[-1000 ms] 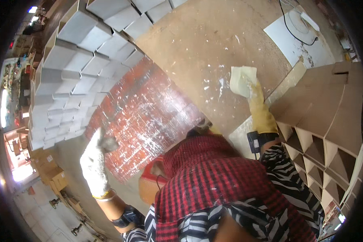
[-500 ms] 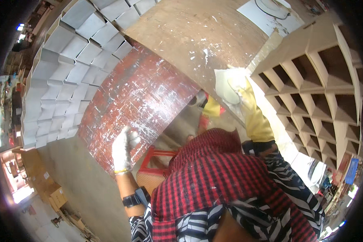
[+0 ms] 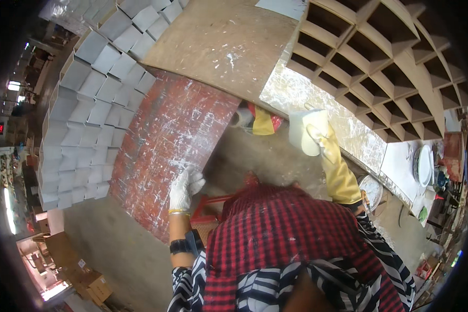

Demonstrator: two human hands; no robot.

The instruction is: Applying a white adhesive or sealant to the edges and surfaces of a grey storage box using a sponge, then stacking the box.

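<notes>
Red-painted board [image 3: 177,151], streaked with white, lies slantwise on the concrete floor [image 3: 114,244]; its lower right edge meets the left hand [image 3: 184,188]. That hand wears a white glove, fingers loosely curled over the board's edge, touching it; whether it actually grips the edge cannot be told. A dark wrist strap sits on the forearm below it. Right hand [image 3: 320,138], in a long yellow rubber glove, is closed around a pale folded cloth or pad [image 3: 307,130], held up to the right of the red board and well apart from it, in front of a plastic-covered strip along the foot of the brown lattice shelf unit [image 3: 390,67]. Plain plywood sheet [image 3: 218,47], spattered white, lies above the red board and overlaps its upper edge. White-painted lattice shelf unit [image 3: 88,104] lies along the red board's left edge. A red and yellow object [image 3: 262,122], partly hidden under the plywood's lower edge, sits between the red board and the cloth. Red frame [image 3: 213,208], only partly visible, sits just beside the left hand, at the person's front. Person's torso, in a red checked garment over black-and-white stripes, fills the lower middle. Cardboard boxes [image 3: 88,283] stand at the lower left of the floor; a round white dish [image 3: 424,164] rests at far right.
</notes>
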